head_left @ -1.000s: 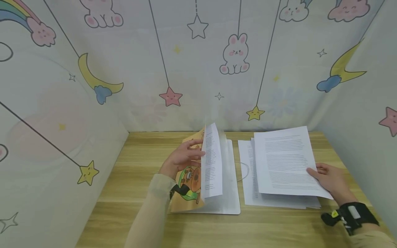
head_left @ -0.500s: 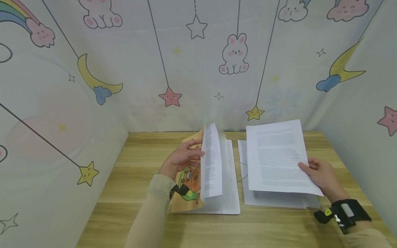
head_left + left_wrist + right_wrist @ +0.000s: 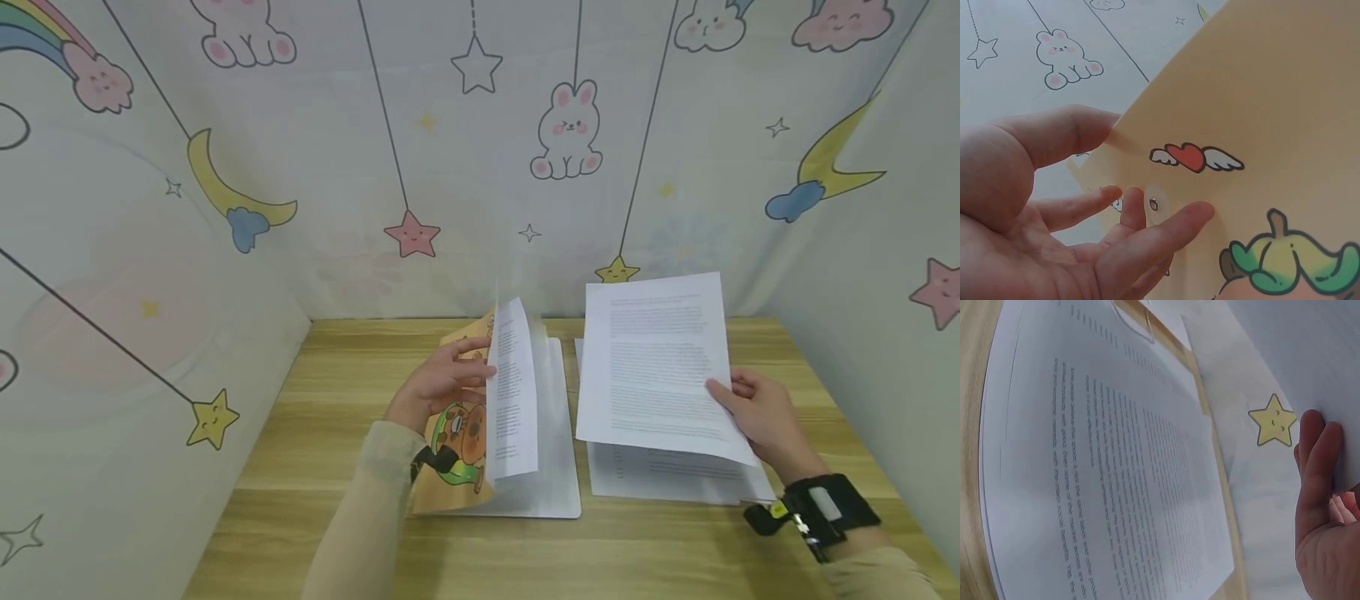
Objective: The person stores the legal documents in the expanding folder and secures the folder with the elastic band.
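My left hand [image 3: 442, 383] grips the free edge of the orange cartoon cover of a file folder [image 3: 450, 492], holding it raised. In the left wrist view, fingers spread over the cover [image 3: 1285, 94], printed with a winged heart, and one digit goes behind its edge. A printed sheet [image 3: 513, 392] stands upright inside the folder, against the cover. My right hand [image 3: 765, 417] pinches a printed sheet [image 3: 652, 367] by its right edge, thumb in front. That sheet is lifted and tilted over a stack of printed papers [image 3: 675, 479], hiding most of it.
The folder's pale back panel [image 3: 551, 492] lies flat on the wooden table [image 3: 525, 558], left of the papers. A thin cord loop [image 3: 1135, 322] shows beyond the stack in the right wrist view. A cartoon-printed curtain [image 3: 472, 167] hangs behind the table.
My right hand has moved left and up with the printed sheet, which now covers the cord and more of the stack's top. My left hand and the folder have stayed put.
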A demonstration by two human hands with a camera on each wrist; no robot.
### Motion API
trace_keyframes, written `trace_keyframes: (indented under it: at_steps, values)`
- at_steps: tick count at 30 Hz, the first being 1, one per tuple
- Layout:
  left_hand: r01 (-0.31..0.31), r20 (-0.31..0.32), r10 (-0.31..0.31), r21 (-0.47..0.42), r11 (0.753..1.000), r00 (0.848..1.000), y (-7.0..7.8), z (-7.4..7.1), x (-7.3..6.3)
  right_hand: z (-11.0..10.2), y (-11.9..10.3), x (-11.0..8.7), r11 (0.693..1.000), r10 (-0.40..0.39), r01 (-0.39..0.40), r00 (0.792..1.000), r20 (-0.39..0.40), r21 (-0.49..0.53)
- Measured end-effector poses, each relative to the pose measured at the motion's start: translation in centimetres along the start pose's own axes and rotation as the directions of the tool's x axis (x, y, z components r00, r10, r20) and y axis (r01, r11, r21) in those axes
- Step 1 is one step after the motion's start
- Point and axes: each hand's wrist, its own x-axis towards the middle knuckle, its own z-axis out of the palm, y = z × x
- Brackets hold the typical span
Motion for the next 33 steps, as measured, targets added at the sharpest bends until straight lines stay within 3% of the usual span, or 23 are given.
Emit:
trace_keyframes:
  at_steps: [10, 33]
  values:
    - [-0.002, 0.007, 0.002, 0.010, 1.000, 1.000, -0.1, 0.0, 0.2, 1.0, -2.0, -0.5, 0.999, -0.036, 0.036, 0.999, -0.030, 0.015]
    - [-0.009, 0.012, 0.009, 0.018, 1.000, 1.000, -0.2, 0.0, 0.3, 2.8, -3.3, -0.3, 0.993, -0.097, 0.097, 0.995, -0.003, 0.068]
